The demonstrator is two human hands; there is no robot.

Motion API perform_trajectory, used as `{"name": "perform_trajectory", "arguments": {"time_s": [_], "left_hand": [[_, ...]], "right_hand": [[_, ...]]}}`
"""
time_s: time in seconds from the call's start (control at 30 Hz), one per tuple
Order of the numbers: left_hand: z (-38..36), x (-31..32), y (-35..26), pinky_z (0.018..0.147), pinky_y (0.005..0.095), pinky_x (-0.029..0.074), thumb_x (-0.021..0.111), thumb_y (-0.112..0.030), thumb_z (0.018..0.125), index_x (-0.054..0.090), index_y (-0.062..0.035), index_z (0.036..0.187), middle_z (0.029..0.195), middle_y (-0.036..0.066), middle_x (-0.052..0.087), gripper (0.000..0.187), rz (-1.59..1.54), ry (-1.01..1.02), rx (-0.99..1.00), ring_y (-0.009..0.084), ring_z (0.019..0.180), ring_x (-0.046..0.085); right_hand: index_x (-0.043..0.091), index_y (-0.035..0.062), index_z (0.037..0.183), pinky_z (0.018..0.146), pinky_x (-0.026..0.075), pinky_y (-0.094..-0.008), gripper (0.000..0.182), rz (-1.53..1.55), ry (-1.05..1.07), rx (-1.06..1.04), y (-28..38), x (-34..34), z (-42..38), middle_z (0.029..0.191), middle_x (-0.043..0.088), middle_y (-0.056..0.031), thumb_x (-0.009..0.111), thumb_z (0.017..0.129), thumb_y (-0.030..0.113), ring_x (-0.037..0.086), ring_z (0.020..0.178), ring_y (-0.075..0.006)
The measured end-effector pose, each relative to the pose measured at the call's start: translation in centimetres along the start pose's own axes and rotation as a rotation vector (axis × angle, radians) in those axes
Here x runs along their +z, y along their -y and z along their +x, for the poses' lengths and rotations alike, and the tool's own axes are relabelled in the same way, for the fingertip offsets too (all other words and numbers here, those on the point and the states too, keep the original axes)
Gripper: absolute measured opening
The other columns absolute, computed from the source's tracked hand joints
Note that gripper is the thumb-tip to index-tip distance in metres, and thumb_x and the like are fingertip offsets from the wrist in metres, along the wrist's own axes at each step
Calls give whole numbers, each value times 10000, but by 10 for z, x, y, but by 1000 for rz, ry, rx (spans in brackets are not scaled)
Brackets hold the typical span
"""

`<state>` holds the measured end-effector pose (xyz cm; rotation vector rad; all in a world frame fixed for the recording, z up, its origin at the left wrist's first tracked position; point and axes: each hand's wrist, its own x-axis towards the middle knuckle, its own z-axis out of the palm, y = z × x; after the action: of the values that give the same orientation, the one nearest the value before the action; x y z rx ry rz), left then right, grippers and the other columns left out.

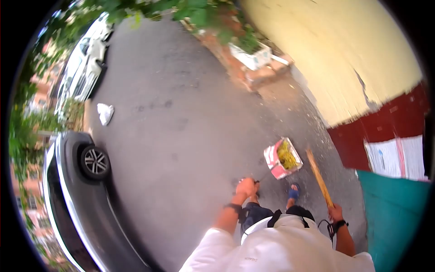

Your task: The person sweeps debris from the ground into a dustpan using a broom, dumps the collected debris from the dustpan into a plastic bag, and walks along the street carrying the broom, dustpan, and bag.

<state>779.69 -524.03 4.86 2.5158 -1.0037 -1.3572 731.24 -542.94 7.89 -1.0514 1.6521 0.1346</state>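
In the head view my right hand (335, 213) is closed around the lower end of a long yellowish wooden stick (320, 179), which points up and away over the pavement. My left hand (247, 187) is closed in front of my body, with a thin dark line running from it toward a box. What exactly it grips is too small to make out. The red and white box (274, 162) stands on the ground ahead of my feet and holds yellow-green material (286, 155). One foot in a blue sandal (293, 192) shows just below the box.
A dark grey car (86, 204) stands at the left, with white cars (84, 68) beyond it. A white bag (105, 113) lies on the asphalt (181, 118). On the right are a yellow and red wall (344, 59), a teal panel (394, 213) and a white planter (253, 58).
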Motion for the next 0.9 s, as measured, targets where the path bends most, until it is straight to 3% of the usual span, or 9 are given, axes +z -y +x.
{"name": "perform_trajectory", "arguments": {"time_s": [0.07,0.17,0.23,0.27,0.3,0.47,0.67,0.8,0.9], "left_hand": [[-19,-19,53,825,457,517,599,-412,860,720,-49,975,955,217,692,400,-114,-43,-40,402,930,655],[-63,-59,125,806,447,514,619,-440,848,722,-32,932,918,225,690,428,-312,-103,-71,396,902,661],[-96,-90,166,802,441,515,629,-464,839,722,-16,918,896,235,688,465,-369,-108,-149,390,888,667],[-110,-100,187,799,439,515,634,-476,834,722,-8,912,886,240,687,483,-399,-102,-183,388,881,670],[-118,-101,214,787,449,516,645,-479,831,719,7,909,875,256,680,497,-447,-138,-222,400,862,669],[-147,-106,316,749,459,525,677,-487,819,713,45,922,838,283,675,543,-547,-257,-337,410,817,681],[-163,-124,403,750,447,532,691,-489,804,726,37,928,830,251,700,541,-850,-474,-636,364,836,707],[-176,-171,446,747,459,537,676,-453,834,716,2,998,867,227,709,485,-1044,-644,-865,361,850,704],[-183,-207,488,728,462,538,644,-424,865,707,-53,1058,896,192,718,423,-1045,-785,-977,365,852,698]], "right_hand": [[608,69,825,332,331,-284,173,60,3,-7,-7,18,-5,573,513,-21,592,899,225,466,399,-121],[554,68,682,354,353,-339,366,-79,-32,123,-4,48,4,532,512,-70,595,928,337,466,400,-202],[580,79,705,373,366,-339,383,-68,45,138,8,72,19,567,550,-91,594,932,386,503,433,-190],[650,58,797,460,449,-398,402,-213,17,95,12,83,28,673,640,-159,569,931,429,603,526,-267],[650,56,799,469,453,-397,397,-254,24,101,17,95,38,673,641,-158,565,930,422,606,532,-267],[651,48,805,513,471,-397,373,-406,127,81,127,191,20,672,643,-157,544,920,386,617,564,-271],[651,38,813,567,493,-396,347,-663,268,-11,260,315,45,671,646,-155,519,909,344,631,602,-275],[652,31,819,602,507,-396,332,-922,394,-166,360,412,82,671,648,-154,503,902,316,640,627,-278],[631,33,786,517,461,-377,314,-882,468,-284,451,504,93,614,602,-105,506,909,293,591,561,-214]]}}
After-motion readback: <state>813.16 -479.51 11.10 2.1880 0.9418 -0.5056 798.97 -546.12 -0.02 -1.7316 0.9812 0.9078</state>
